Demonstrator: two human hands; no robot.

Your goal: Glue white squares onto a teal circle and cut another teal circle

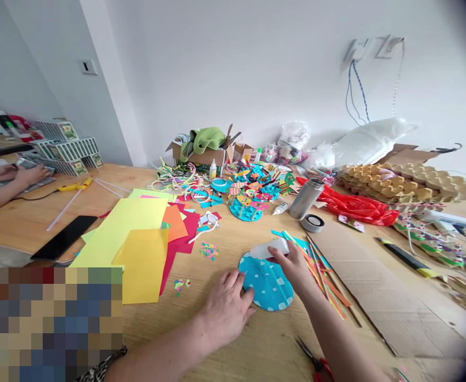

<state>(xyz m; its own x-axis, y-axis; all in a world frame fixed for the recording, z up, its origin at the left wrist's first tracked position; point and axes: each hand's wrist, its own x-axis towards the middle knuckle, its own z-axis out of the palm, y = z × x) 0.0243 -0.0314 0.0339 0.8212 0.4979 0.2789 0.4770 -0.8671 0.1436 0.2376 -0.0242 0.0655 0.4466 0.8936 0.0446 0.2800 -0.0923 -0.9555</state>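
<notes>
A round blue disc (262, 291) with whitish patches that look like glue lies on the wooden table. My left hand (228, 302) rests at the disc's left edge, fingers spread low and the thumb touching the rim. Above the disc's far side, my right hand (292, 265) is closed around a white, translucent bottle (270, 248), which it tilts with the narrow end to the left; the tip's contact with the disc cannot be made out. Small confetti-like paper bits (209, 250) lie left of the disc. Paper strips (328, 281) lie to its right.
Coloured paper sheets (143, 265) spread on the left. Scissors (315, 361) lie near the front edge, and a cardboard sheet (376, 286) is on the right. A metal flask (307, 199) and a decorated blue craft piece (252, 191) stand behind. Another person's hands (29, 174) work far left.
</notes>
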